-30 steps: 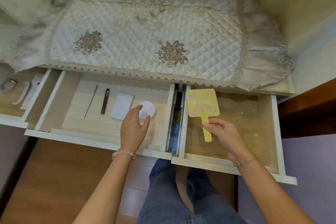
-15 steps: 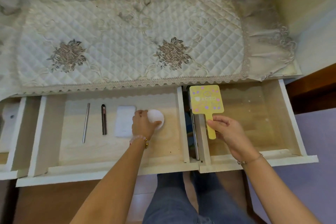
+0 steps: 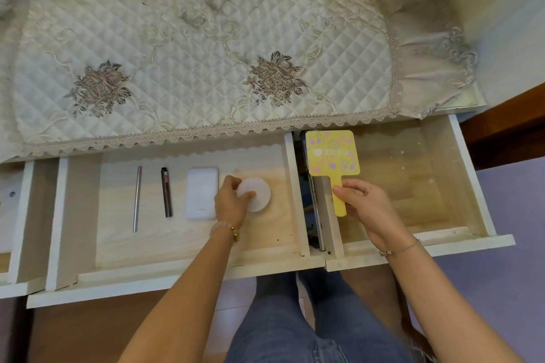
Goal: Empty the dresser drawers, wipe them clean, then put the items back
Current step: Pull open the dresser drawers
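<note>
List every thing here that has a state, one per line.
middle drawer: pulled open.
right drawer: pulled open.
round white pad: in middle drawer, gripped by left hand.
yellow paddle: handle pinched by right hand.
silver rod, dark pen, white case: lying flat, untouched.

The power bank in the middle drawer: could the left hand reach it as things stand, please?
Probably yes: the power bank lies uncovered right beside the left hand, though that hand now holds the round pad.

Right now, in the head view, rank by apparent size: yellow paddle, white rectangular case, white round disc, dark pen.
yellow paddle
white rectangular case
white round disc, partly under left hand
dark pen
</note>
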